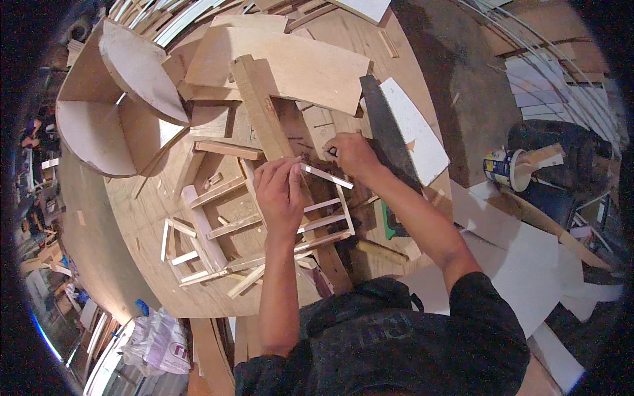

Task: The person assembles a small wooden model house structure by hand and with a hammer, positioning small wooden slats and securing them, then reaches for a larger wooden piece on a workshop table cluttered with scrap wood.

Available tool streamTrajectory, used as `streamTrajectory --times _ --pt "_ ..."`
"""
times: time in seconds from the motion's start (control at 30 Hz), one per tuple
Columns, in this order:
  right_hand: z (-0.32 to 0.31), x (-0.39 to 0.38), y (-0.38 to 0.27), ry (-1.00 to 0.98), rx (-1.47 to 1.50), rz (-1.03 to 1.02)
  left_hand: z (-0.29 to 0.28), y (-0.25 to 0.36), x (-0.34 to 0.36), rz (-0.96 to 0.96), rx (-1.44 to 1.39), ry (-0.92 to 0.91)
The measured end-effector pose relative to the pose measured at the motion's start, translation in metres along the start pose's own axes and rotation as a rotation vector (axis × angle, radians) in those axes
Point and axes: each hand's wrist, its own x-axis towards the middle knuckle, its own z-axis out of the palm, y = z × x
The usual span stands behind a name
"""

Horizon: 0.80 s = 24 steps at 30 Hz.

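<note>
Two hands on our bench: left hand (281,191) flat, fingers pressing long beam (264,112); right hand (351,153) pinching thin strip (325,176); beam pale, square-edged.

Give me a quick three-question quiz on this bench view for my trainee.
1. True or false: the left hand lies flat on the long wooden bar.
2. What lies to the right of the right hand? A) a hand saw B) a drill C) a paint roller
3. Fill in: the wooden frame of thin slats lies on a large round ______.

Key:
1. True; its fingers press on the bar's near end.
2. A; the saw's dark blade lies across a white board.
3. Table; a plywood top.
</note>
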Motion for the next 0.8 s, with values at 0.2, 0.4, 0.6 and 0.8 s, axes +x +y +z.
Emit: streamTrajectory --times 0.2,0.4,0.6,0.8 --pt "0.0 0.013 -0.005 -0.037 -0.079 0.034 0.0 -0.001 -0.004 0.013 -0.024 0.011" --pt "-0.009 0.012 0.005 0.045 -0.098 0.027 -0.014 0.0 -0.017 -0.015 -0.097 0.004" --pt "-0.013 0.005 0.013 0.146 -0.081 0.05 -0.012 0.004 -0.026 -0.058 -0.158 0.058" --pt "-0.005 0.008 0.001 0.206 -0.151 -0.073 0.001 0.014 -0.011 0.005 -0.145 0.073"
